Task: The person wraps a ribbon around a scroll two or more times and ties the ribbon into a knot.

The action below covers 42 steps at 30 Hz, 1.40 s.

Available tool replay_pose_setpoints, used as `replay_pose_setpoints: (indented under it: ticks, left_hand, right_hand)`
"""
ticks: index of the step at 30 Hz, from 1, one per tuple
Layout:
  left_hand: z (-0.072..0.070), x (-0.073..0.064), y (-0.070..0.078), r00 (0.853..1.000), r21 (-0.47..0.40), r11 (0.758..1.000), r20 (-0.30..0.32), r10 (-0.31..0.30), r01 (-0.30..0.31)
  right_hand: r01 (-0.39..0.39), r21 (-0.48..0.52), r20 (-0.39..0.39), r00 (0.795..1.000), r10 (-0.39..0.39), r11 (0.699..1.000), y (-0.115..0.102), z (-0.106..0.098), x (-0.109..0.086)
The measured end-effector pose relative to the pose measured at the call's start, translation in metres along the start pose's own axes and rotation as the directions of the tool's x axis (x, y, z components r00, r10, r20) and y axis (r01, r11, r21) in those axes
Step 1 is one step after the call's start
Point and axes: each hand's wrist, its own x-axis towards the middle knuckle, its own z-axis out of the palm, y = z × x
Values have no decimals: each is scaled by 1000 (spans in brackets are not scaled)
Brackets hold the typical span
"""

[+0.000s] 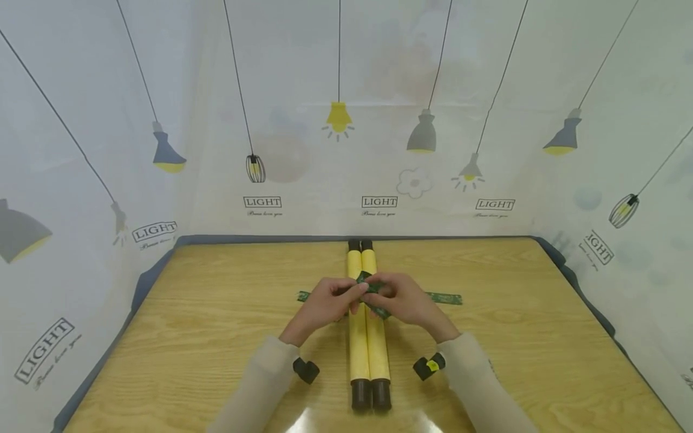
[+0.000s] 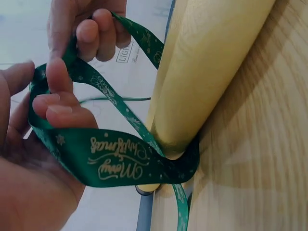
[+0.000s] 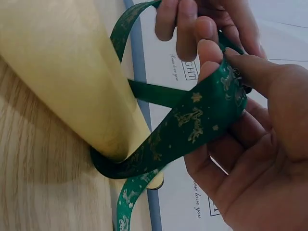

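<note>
Two yellow tubes with dark end caps, a left tube (image 1: 358, 349) and a right tube (image 1: 378, 349), lie side by side on the wooden table. A green ribbon (image 2: 115, 159) printed with "Merry Christmas" passes under the tubes and rises in loops above them. Over the tubes, my left hand (image 1: 327, 299) pinches the ribbon between thumb and fingers. Close against it, my right hand (image 1: 405, 299) pinches another part of the ribbon. The right wrist view shows the ribbon (image 3: 190, 120) bent around the right fingers. Fingers partly hide where the ribbon strands cross.
Ribbon ends stretch out on the wooden tabletop (image 1: 216, 337) to both sides of the tubes. A white wall covering (image 1: 303, 72) printed with lamps surrounds the table. Each wrist carries a small black device, the left one (image 1: 307, 370) and the right one (image 1: 429, 366).
</note>
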Motion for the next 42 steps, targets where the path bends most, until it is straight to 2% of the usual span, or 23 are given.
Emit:
replay_pose_setpoints:
  ticks: [4,12,15,17,20,23,26,28,30,33,36,39,42]
  left_hand:
    - [2,-1,1,995,-18,1000,-93,-25,23]
    - [5,-2,0,967,-34,999,-249,-48,40]
    - [7,-2,1,955,-68,998,-296,-25,5]
    - [7,-1,1,948,-43,998,-317,23,-38]
    - [4,-1,2,950,87,993,-292,106,-84]
    - [0,0,3,958,267,959,-234,164,-99]
    - [-4,0,4,968,381,919,-178,179,-100]
    - [-6,0,4,974,406,908,-142,178,-107]
    - [-8,-1,4,981,382,918,-108,159,-106]
    - [-10,-2,5,992,273,957,-54,112,-93]
    - [-11,-2,7,999,154,987,-8,40,-38]
    - [-10,-3,9,1000,101,995,10,-8,7]
    - [-9,-4,11,1000,112,994,-4,10,-9]
  right_hand:
    - [10,-47,1,1000,-10,999,1,0,-1]
    - [52,-128,-20,998,-55,990,2,-2,-3]
    - [66,-132,-21,997,-69,989,1,-2,-3]
    - [75,-138,-23,997,-79,988,2,-3,-3]
    - [87,-138,-30,995,-91,987,2,-4,-2]
    - [96,-130,-49,993,-103,987,1,-6,-2]
    - [106,-138,-71,991,-116,985,0,-8,-2]
    - [108,-160,-83,989,-122,981,1,-9,-2]
    - [110,-183,-92,987,-128,977,1,-10,-1]
    - [105,-197,-108,986,-128,975,2,-11,-1]
    - [94,-189,-115,986,-117,977,2,-12,-2]
    - [77,-194,-124,987,-103,978,3,-13,-2]
    - [61,-206,-144,985,-92,977,4,-15,-2]
